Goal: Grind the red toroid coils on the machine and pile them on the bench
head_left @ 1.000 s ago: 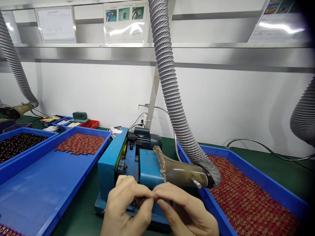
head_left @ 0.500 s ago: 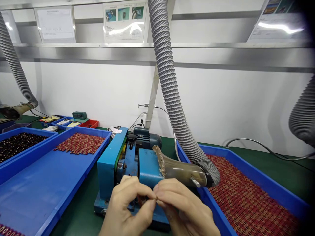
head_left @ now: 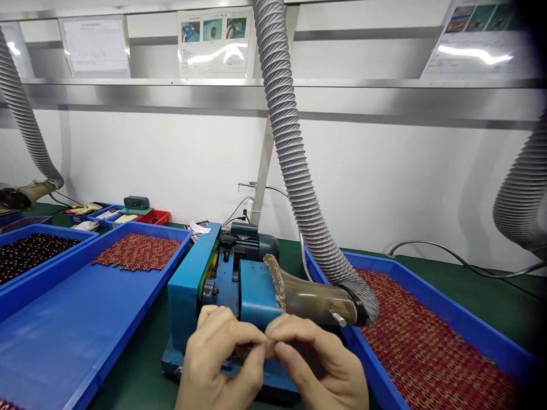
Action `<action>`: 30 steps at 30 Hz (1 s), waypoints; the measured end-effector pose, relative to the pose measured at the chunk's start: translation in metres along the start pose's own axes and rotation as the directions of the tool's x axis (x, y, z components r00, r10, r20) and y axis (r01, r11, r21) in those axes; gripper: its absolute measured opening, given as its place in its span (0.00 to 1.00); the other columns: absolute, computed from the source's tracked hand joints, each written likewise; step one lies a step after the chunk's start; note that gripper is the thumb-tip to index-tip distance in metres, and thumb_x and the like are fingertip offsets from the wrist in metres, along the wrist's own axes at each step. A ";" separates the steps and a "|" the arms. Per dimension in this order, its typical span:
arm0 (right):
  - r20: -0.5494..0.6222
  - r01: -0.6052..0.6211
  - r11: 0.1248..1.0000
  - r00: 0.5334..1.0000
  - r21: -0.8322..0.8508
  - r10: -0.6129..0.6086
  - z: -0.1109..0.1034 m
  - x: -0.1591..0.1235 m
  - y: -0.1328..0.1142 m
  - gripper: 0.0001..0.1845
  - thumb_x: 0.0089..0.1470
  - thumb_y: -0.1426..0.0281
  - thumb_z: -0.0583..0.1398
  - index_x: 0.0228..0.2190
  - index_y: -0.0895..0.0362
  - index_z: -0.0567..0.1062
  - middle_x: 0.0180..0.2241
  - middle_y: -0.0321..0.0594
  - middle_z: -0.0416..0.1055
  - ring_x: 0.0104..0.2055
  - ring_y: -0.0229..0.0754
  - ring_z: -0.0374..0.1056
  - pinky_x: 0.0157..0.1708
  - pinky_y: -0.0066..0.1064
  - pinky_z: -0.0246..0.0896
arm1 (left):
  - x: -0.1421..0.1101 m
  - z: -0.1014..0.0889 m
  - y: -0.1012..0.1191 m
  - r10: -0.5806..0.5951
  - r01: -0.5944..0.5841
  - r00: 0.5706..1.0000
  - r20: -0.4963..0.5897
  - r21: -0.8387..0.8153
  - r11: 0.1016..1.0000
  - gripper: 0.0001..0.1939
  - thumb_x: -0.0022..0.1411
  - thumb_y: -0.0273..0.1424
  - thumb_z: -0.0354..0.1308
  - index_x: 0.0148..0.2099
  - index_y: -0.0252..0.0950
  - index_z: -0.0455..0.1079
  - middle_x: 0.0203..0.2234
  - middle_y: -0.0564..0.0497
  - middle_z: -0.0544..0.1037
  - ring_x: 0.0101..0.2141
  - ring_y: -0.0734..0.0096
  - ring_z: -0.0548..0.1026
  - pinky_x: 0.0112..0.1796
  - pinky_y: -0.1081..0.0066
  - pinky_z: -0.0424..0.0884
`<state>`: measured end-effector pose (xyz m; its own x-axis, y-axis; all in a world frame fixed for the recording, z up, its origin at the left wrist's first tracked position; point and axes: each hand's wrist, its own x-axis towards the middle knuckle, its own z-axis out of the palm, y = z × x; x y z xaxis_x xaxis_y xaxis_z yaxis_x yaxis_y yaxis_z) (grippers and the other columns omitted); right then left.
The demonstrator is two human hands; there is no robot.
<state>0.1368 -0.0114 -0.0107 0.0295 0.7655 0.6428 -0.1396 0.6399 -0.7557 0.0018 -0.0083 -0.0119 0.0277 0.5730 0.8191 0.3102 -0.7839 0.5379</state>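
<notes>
My left hand [head_left: 217, 356] and my right hand [head_left: 318, 364] meet at the bottom centre, fingertips pinched together on a small part I cannot make out. They are held right against the front of a blue bench machine [head_left: 239, 290] with a dark motor [head_left: 252, 245] behind it. A clear suction nozzle [head_left: 316, 299] on a grey ribbed hose [head_left: 294, 165] points at the machine just above my right hand.
A blue tray [head_left: 478, 327] full of small red parts lies at the right. At the left, a blue tray [head_left: 64, 319] holds a patch of red parts [head_left: 139, 252], with another tray of dark parts [head_left: 25, 253] beyond it. Small bins stand at the back left.
Both hands stay pinched together at the machine's front, shifting only slightly. The view has drifted a little to the right.
</notes>
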 end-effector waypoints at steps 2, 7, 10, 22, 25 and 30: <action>0.090 0.153 0.986 0.985 -0.072 -0.147 -0.003 0.002 0.001 0.10 0.57 0.77 0.63 0.37 0.50 0.79 0.31 0.35 0.77 0.34 0.41 0.71 0.37 0.29 0.67 | 0.001 -0.002 0.000 -0.089 0.092 0.995 0.035 -0.101 0.991 0.10 0.60 0.21 0.54 0.33 0.43 0.68 0.21 0.59 0.66 0.25 0.75 0.65 0.27 0.76 0.60; 0.177 0.402 0.877 0.914 -0.263 -0.365 -0.004 0.002 0.004 0.18 0.54 0.86 0.58 0.39 0.53 0.76 0.31 0.38 0.75 0.35 0.44 0.72 0.37 0.33 0.68 | -0.002 0.001 -0.003 0.000 0.001 0.999 0.046 -0.022 1.000 0.09 0.61 0.21 0.53 0.34 0.42 0.67 0.21 0.58 0.67 0.24 0.74 0.64 0.29 0.73 0.59; 0.055 0.153 0.949 0.988 -0.275 -0.143 0.001 -0.002 0.003 0.10 0.61 0.75 0.57 0.28 0.56 0.72 0.22 0.36 0.67 0.23 0.39 0.63 0.24 0.29 0.59 | -0.004 0.005 -0.002 0.241 -0.238 0.970 0.031 0.316 0.918 0.09 0.60 0.18 0.53 0.36 0.39 0.66 0.20 0.57 0.65 0.22 0.73 0.62 0.32 0.67 0.56; 0.140 0.248 0.965 0.962 -0.089 -0.234 -0.004 0.004 0.003 0.15 0.56 0.81 0.63 0.40 0.51 0.79 0.33 0.38 0.78 0.35 0.42 0.73 0.38 0.30 0.69 | 0.004 -0.006 -0.002 -0.022 0.025 0.996 0.082 -0.042 0.999 0.10 0.61 0.20 0.55 0.34 0.43 0.67 0.21 0.59 0.67 0.25 0.75 0.67 0.27 0.77 0.63; 0.199 0.387 0.908 0.914 -0.160 -0.354 -0.007 0.004 0.007 0.22 0.53 0.88 0.59 0.43 0.53 0.77 0.33 0.39 0.77 0.35 0.43 0.73 0.38 0.33 0.70 | 0.002 -0.004 -0.003 -0.055 0.059 0.997 0.062 -0.064 0.996 0.10 0.60 0.20 0.54 0.33 0.43 0.67 0.21 0.59 0.66 0.25 0.75 0.66 0.27 0.77 0.62; 0.124 0.296 0.893 0.955 -0.340 -0.269 -0.001 0.000 0.005 0.10 0.59 0.80 0.56 0.29 0.57 0.72 0.25 0.37 0.68 0.27 0.40 0.64 0.28 0.30 0.60 | -0.001 0.002 -0.001 0.241 -0.233 0.970 0.020 0.345 0.909 0.09 0.61 0.18 0.53 0.35 0.38 0.67 0.19 0.58 0.64 0.22 0.74 0.63 0.32 0.68 0.57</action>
<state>0.1367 -0.0079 -0.0143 -0.0573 0.5505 0.8329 0.2203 0.8207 -0.5272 0.0032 -0.0078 -0.0136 0.1210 0.3717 0.9204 0.6034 -0.7638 0.2291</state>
